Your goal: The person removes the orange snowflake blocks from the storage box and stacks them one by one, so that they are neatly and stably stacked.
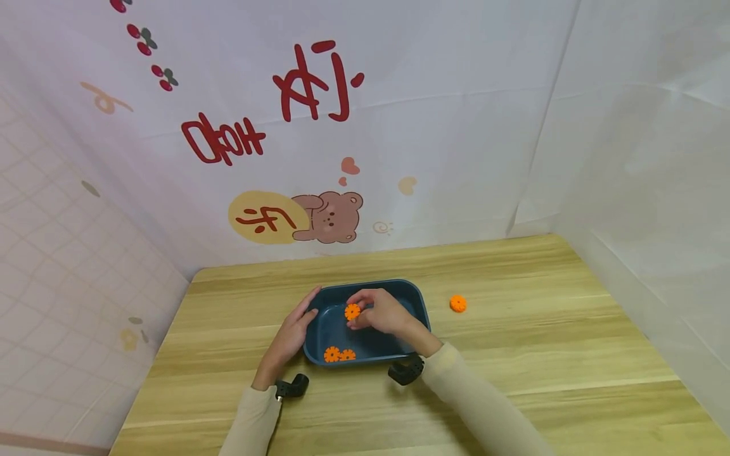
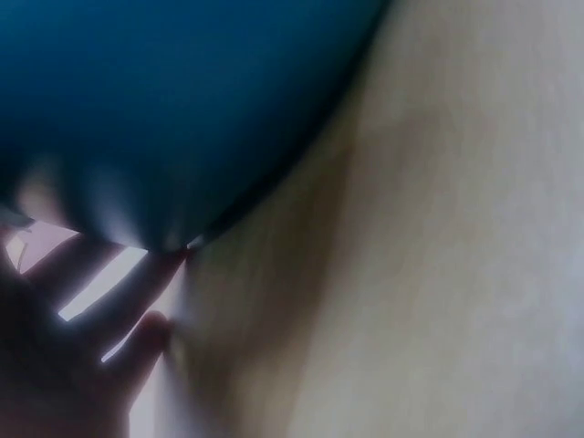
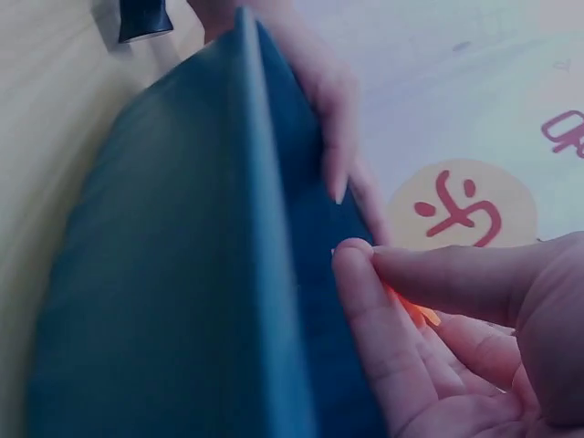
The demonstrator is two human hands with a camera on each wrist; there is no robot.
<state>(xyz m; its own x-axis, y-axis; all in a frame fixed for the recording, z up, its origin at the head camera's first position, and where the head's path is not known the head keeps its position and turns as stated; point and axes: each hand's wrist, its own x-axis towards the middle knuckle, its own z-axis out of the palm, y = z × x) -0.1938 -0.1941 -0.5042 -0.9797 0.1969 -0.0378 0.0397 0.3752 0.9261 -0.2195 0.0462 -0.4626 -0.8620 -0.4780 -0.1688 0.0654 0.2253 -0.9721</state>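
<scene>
A dark blue rectangular plastic box (image 1: 365,362) stands on the table. At its left end my left hand (image 1: 291,332) holds the wall, thumb over the rim inside and fingers along the outside; in the left wrist view those fingers (image 2: 146,351) are dark against the light. Above the box's inside, my right hand (image 1: 384,312) pinches an orange notched building disc (image 1: 352,311) between thumb and fingers. In the right wrist view the disc (image 3: 418,310) is mostly hidden by the fingers. Two similar orange discs (image 1: 332,354) lie inside, at the box's near wall.
Another orange disc (image 1: 458,303), perhaps more than one stacked, lies on the wooden table (image 1: 542,342) right of the box. White printed sheets (image 1: 456,126) enclose the table at the back and sides. Black camera mounts (image 1: 406,370) sit at both wrists.
</scene>
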